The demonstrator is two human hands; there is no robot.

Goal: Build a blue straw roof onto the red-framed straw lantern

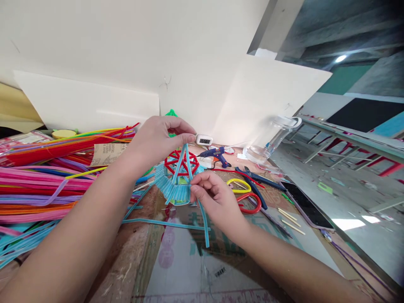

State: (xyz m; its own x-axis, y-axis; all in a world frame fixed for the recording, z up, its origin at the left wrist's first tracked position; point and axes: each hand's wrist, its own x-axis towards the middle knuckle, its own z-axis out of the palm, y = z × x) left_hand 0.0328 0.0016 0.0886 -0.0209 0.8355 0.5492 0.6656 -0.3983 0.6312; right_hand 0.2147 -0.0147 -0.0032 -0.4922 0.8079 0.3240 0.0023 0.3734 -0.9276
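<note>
A brown surface (134,244) spreads beneath everything, and a big heap of fuzzy stems (41,185) in pink, red, purple, orange and blue covers its left side. A clear bottle (268,141) stands at the back right, near the white panel. In the middle, between the two hands, sits a round piece of work (167,185), a pleated light-blue skirt below a red lattice. The left hand (172,132) is above it, thumb and fingers nearly closed, pinching the peak of a bent light-blue strip (181,160); the right hand (216,200) pinches a length of light blue beside the skirt, other fingers curled (whether it touches the skirt too, I cannot tell). A dark phone (307,206) lies at the right edge. Smaller still are the blue glue gun (219,156) behind the right hand, a white timer (204,139) by the panel, and thin wooden sticks (293,227) near the phone.
</note>
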